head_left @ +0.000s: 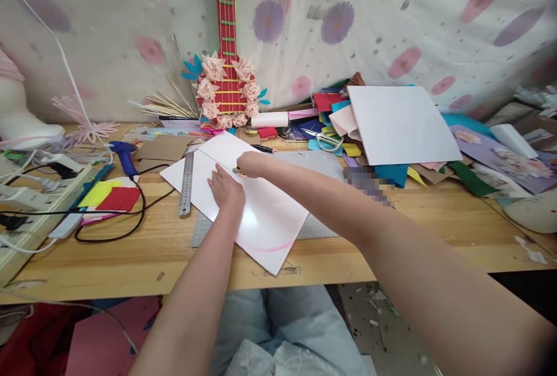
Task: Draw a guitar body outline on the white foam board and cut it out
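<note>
A white foam board (265,213) lies slantwise over a grey cutting mat (322,226), with a pink curved line near its front corner. A straight cut line runs across its far part. My left hand (227,190) presses flat on the board, its fingers spread. Just beyond it, my right hand (252,164) is closed around a utility knife (237,170), of which only a small yellow part shows; the blade is hidden. To the left, a steel ruler (186,184) rests partly over the board's left corner.
A blue glue gun (125,156) and a power strip (26,228) with cables lie at left. A red paper guitar (227,89) with paper roses leans on the back curtain. Scissors (324,139), coloured paper and another white board (402,126) sit at the back right.
</note>
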The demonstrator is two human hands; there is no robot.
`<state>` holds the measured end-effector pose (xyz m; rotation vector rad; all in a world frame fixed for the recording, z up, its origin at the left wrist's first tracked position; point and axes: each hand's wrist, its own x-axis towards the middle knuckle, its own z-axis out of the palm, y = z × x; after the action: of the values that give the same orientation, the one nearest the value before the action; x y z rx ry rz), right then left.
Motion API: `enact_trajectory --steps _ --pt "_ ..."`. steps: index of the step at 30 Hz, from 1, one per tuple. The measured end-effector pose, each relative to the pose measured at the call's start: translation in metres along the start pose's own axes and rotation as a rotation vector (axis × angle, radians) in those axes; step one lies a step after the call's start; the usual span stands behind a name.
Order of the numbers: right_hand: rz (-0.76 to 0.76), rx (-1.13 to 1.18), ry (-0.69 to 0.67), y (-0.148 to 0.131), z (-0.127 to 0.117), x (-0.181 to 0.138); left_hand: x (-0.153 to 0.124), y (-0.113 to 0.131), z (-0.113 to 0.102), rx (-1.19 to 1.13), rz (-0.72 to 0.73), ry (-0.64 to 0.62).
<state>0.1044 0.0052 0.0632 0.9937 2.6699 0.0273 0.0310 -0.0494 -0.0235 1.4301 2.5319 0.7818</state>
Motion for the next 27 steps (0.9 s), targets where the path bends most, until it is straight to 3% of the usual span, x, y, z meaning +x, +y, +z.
enact_trajectory --steps 9,15,27 --pt "-0.049 -0.013 0.005 0.013 0.003 -0.012 0.002 -0.005 0.007 0.057 0.036 0.057" --pt "-0.024 0.051 0.014 0.024 0.002 -0.014 0.002 -0.003 0.005 0.064 0.040 0.046" --pt "-0.131 -0.018 -0.005 0.042 0.004 -0.022 0.000 -0.002 0.001 0.113 0.045 0.012"
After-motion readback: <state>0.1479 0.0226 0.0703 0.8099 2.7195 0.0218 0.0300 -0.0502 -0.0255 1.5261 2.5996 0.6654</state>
